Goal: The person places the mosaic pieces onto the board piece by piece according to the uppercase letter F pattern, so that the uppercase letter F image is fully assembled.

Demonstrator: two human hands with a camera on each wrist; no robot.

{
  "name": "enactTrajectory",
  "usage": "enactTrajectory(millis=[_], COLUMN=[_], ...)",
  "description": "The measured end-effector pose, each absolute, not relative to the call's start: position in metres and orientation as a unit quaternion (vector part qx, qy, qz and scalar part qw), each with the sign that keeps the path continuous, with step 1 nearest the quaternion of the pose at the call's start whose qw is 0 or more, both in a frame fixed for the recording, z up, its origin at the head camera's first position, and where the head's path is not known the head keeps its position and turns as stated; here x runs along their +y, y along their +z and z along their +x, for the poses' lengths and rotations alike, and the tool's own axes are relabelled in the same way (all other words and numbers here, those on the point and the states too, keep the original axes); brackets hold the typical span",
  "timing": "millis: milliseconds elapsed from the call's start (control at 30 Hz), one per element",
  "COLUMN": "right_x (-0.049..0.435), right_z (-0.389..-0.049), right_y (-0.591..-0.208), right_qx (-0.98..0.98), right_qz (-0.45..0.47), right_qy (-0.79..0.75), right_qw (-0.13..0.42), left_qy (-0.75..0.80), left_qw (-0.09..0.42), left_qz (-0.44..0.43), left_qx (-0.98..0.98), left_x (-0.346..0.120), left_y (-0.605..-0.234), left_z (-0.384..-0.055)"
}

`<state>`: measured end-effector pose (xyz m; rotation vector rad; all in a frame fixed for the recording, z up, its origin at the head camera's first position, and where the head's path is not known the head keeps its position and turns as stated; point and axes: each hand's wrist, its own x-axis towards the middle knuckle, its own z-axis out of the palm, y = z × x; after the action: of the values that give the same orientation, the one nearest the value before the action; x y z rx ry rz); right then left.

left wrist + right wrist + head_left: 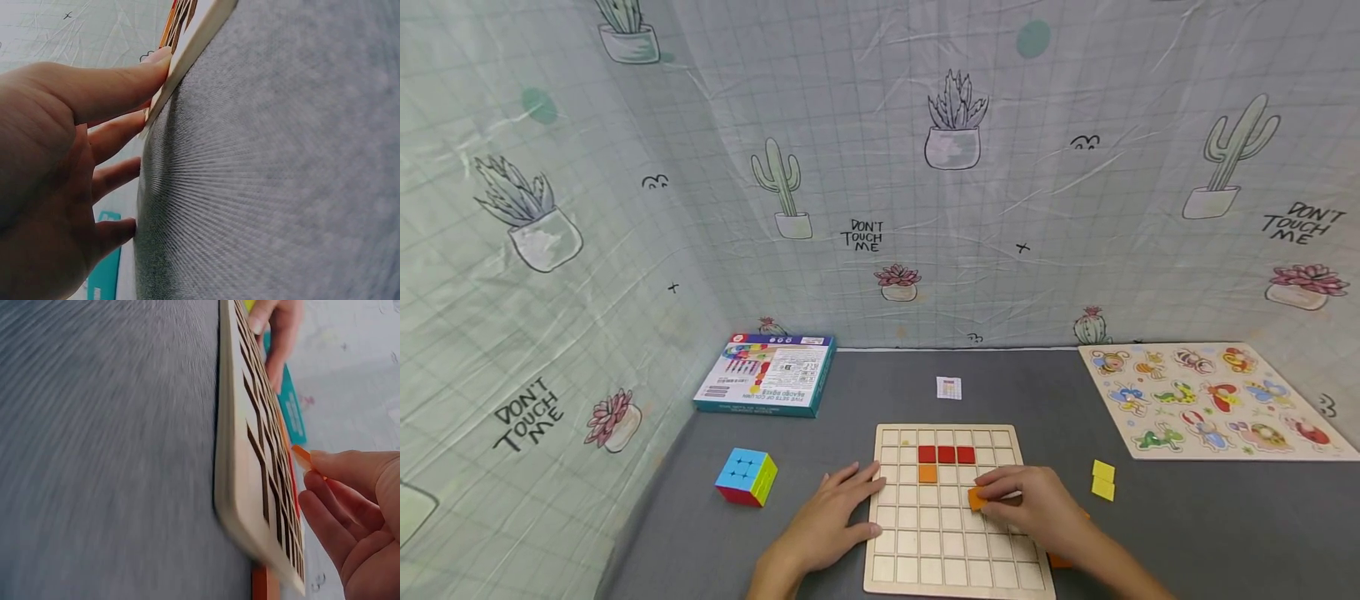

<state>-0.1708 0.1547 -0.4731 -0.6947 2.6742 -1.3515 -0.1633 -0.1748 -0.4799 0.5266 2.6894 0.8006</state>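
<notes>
A light wooden grid board (928,546) lies on the grey table. Three red square tiles (946,454) sit side by side in one of its upper rows, with an orange tile (928,473) under the leftmost. My right hand (1033,504) pinches another orange tile (976,499) between thumb and fingers, over the right half of the board; the right wrist view shows this tile (302,454) tilted, above the grid. My left hand (831,521) rests at the board's left edge, fingers spread, thumb and fingertips touching the rim. More orange tiles (1060,561) are partly hidden beneath my right forearm.
Two yellow tiles (1103,480) lie right of the board. A small printed card (949,388) is behind it. To the left are a puzzle cube (747,477) and a flat toy box (767,375). An insect puzzle board (1217,404) occupies the back right, before a patterned curtain (880,167).
</notes>
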Motion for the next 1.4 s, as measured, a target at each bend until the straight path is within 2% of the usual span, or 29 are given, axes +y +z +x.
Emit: enactTrajectory(millis=[133, 633, 1400], right_x=[0.137, 0.098, 0.082], right_z=[-0.175, -0.185, -0.180], right_y=[-0.474, -0.478, -0.481], right_qx=[0.859, 0.865, 0.904], right_qz=[-0.251, -0.256, -0.270], right_qy=[-0.445, -0.432, -0.328], right_qw=[0.025, 0.004, -0.049], left_qy=[0.276, 0.273, 0.270], left_qw=[0.141, 0.130, 0.138], left_qz=[0.185, 0.187, 0.180], left_qx=[0.932, 0.935, 0.936], left_x=[-0.175, -0.175, -0.173], left_y=[-0.478, -0.477, -0.481], left_z=[-0.163, -0.162, -0.164])
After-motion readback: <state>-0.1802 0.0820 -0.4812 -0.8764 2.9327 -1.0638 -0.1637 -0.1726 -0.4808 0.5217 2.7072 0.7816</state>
